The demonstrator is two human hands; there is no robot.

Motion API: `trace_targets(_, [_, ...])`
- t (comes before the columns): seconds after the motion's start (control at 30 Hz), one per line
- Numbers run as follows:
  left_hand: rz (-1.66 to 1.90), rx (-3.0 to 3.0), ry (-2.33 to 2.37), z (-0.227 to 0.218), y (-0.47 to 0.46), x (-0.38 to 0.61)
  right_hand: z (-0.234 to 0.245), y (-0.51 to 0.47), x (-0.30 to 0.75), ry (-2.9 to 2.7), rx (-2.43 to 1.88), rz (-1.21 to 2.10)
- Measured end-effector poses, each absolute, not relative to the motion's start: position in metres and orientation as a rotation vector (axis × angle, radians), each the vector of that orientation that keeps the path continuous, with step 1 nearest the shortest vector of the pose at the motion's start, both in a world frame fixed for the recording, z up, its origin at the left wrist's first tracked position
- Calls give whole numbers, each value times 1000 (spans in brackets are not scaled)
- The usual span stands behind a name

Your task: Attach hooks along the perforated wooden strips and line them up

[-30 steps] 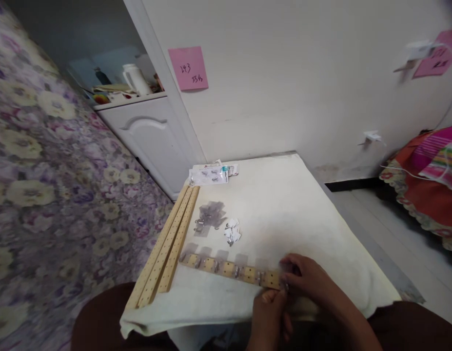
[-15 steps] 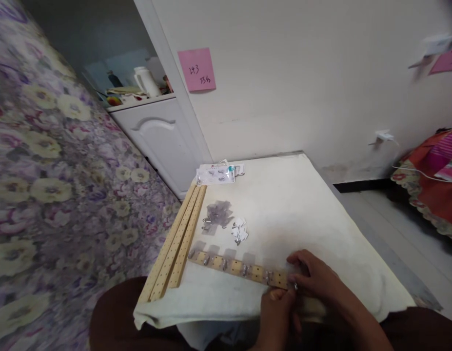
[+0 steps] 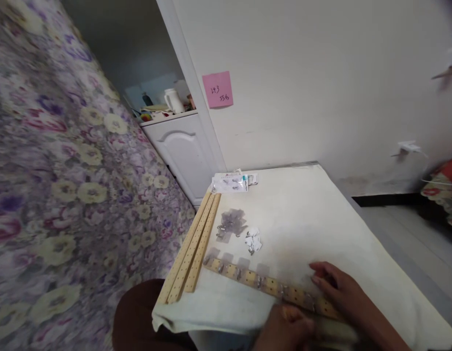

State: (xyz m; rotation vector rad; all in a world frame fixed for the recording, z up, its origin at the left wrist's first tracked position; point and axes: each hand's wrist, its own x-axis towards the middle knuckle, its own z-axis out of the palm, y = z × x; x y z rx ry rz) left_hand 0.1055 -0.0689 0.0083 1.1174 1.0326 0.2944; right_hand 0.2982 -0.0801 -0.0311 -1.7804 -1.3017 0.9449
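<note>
Soft, muted light, source out of frame; the tablecloth (image 3: pixel 295 209) is brightest towards the centre, while the cabinet recess (image 3: pixel 112 44), upper left, sinks into gloom; the left hand (image 3: pixel 284 327), bottom centre, is blurred; the side edges look stretched; a dark smudge clouds the upper-right corner.

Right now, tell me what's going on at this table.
A person is at a perforated wooden strip: the left hand, blurred, is by its near edge, the right hand by its right end. Small metal pieces are spaced along it. Beyond lie a grey pile and a smaller white pile.
</note>
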Motion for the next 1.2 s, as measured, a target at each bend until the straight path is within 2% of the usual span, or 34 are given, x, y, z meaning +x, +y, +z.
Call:
trace_targets(0.07, [318, 1277, 1041, 24, -49, 92, -30, -80, 300, -1265, -1815, 930])
trace_targets(0.23, [705, 1693, 1298, 49, 44, 45, -33, -79, 303, -1219, -1861, 866])
trace_targets(0.37, [882, 1937, 1521, 46, 114, 11, -35, -77, 304, -1181, -1869, 846])
trace_targets(0.53, [880, 2174, 1645, 31, 161, 2, -37, -75, 303, -1160, -1875, 840])
trace_targets(0.7, [712, 2332, 1629, 28, 174, 7, -38, -73, 301, -1149, -1896, 825])
trace_targets(0.9, [630, 2390, 1625, 51, 167, -1, -36, -72, 301, -1139, -1899, 845])
trace_targets(1.07, [719, 2317, 1581, 77, 149, -6, -34, -72, 300, -1156, -1886, 839])
trace_targets(1.2, [883, 2145, 1505, 79, 130, -1, -30, -74, 300, -1123, -1864, 803])
